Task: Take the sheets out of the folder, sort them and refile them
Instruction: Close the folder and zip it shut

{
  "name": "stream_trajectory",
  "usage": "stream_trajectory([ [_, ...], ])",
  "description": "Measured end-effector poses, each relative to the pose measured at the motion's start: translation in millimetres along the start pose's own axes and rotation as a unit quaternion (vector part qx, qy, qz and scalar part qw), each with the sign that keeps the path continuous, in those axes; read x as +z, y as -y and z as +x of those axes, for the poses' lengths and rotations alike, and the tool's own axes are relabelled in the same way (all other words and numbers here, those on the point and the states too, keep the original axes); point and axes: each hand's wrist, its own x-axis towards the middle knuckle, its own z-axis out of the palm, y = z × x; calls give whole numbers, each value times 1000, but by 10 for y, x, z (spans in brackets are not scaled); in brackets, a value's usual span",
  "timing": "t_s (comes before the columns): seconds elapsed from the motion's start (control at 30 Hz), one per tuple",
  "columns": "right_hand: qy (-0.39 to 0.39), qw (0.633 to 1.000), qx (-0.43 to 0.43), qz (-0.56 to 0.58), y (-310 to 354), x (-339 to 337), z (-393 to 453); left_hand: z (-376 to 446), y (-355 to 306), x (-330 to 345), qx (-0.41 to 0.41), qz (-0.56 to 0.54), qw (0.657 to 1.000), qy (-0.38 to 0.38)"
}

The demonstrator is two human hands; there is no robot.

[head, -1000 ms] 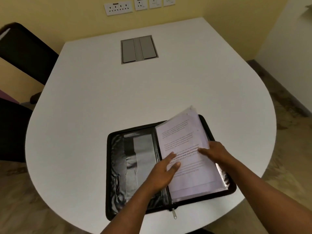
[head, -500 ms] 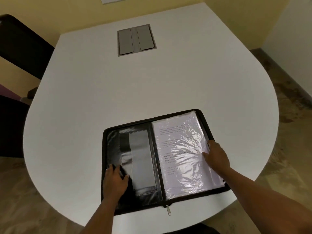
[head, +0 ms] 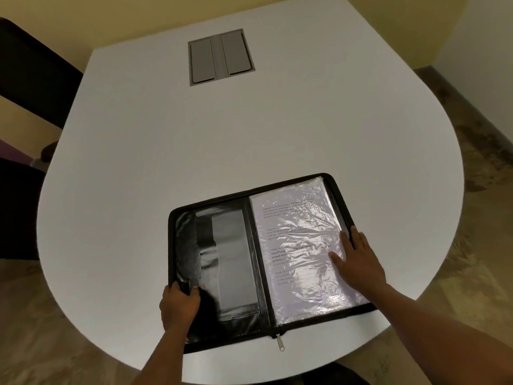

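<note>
The black folder (head: pixel 222 262) lies open on the white tabletop (head: pixel 249 129), with the sheets (head: pixel 299 251) under clear plastic in its right half. The left hand (head: pixel 177 307) curls its grip over the folder's near-left edge. The right hand (head: pixel 358 262) lies flat, fingers spread, on the sheets' right edge.

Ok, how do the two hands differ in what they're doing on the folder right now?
The left hand grips the folder's black left flap at its near corner, fingers curled over the edge. The right hand lies flat with straight fingers on the plastic sleeve over the printed sheets, fingertips by the folder's right rim. Left hand is on the empty pocket side, right on the filled side. Both touch the open folder.
</note>
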Motion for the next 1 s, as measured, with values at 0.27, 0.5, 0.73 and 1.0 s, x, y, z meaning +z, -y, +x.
stream_trajectory([
  [0.27,4,1000,0,-12,60,10,150,156,-84,30,7,37,999,19],
  [0.5,20,1000,-5,-8,192,-144,428,349,-240,-86,-22,31,999,-4],
  [0.73,45,999,-1,4,324,-319,726,702,-355,-199,-54,-41,998,11],
  [1.0,64,997,-13,47,343,-453,821,667,-648,-539,-41,-156,985,-57],
])
